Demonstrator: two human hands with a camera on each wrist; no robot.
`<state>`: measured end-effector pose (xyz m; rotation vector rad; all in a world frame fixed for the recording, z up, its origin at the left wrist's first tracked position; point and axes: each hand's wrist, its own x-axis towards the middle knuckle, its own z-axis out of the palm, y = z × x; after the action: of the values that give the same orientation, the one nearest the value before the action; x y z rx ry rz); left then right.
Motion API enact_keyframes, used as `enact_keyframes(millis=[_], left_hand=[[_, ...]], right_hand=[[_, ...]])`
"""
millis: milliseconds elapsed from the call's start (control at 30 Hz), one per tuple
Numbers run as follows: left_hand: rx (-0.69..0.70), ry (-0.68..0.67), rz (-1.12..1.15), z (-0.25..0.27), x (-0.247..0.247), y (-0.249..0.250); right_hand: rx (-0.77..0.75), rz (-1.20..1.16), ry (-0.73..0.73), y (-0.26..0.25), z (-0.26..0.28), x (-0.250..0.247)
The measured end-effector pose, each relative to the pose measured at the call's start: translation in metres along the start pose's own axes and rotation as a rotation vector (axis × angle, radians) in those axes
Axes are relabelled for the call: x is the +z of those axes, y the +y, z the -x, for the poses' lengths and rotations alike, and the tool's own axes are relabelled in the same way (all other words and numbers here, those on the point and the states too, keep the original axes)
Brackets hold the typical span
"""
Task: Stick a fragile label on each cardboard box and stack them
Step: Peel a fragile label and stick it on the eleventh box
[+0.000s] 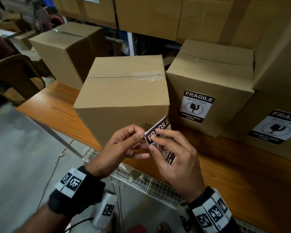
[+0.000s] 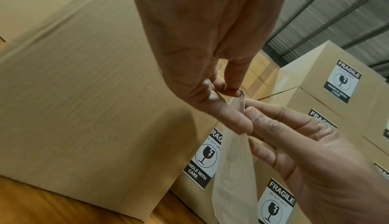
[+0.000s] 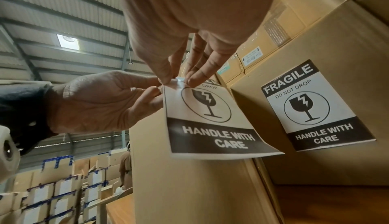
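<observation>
Both hands hold a black-and-white fragile label (image 1: 160, 132) in front of a plain taped cardboard box (image 1: 123, 95) on the wooden table. My right hand (image 1: 160, 140) pinches the label's top between thumb and fingers, its print facing me (image 3: 208, 116). My left hand (image 1: 138, 137) pinches the label's top corner, where the backing (image 2: 233, 161) curls away. To the right stands a box (image 1: 225, 78) with a label (image 1: 196, 106) stuck on its front, and beside it another labelled box (image 1: 275, 126).
A further plain box (image 1: 65, 49) sits at the back left of the table (image 1: 54, 108). Large cartons (image 1: 158, 14) are stacked behind. A wire tray (image 1: 141, 180) hangs under the table's near edge. A brown chair (image 1: 10, 76) stands to the left.
</observation>
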<state>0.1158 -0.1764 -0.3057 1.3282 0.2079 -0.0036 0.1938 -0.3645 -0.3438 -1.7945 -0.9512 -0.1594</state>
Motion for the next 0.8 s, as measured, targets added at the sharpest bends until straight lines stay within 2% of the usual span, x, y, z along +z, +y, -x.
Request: enact_keyframes(millis=[133,433,800], left_hand=[[-0.004,-0.102,0.025,-0.005,-0.014,0.008],[-0.030,-0.226,-0.013,-0.008,-0.047,0.019],[0.010,-0.320,-0.146,-0.016,-0.039,0.011]], right_hand=[[0.000,0.059,0.041,-0.007,-0.002,0.011],[0.052,0.127,0.133,-0.032,-0.001,0.041],[0.123,0.205,0.170,-0.047,0.011,0.037]])
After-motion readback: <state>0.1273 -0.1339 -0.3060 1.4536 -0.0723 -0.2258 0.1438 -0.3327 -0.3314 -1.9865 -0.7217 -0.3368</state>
